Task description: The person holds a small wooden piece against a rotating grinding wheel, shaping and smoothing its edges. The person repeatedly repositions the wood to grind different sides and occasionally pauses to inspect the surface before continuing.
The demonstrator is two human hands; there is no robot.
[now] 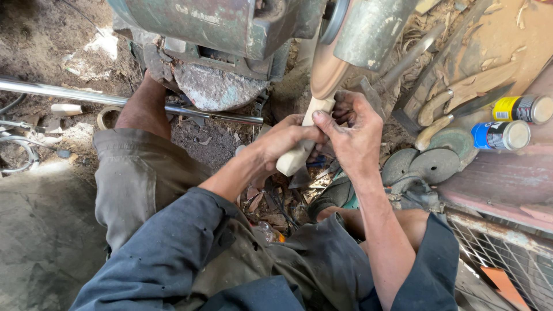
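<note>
Our left hand (285,141) and right hand (351,129) both close tight around a pale wooden piece (299,147), its top end pressed to the sanding disc (327,70) of the grinder (230,34). Two spray cans (510,121) lie on the wooden board (501,40) at right.

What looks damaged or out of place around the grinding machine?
Wood shavings lie scattered on the ground near the sanding disc. The machine housing has worn, flaking paint. Both hands hold a pale wooden piece against the disc.
</note>
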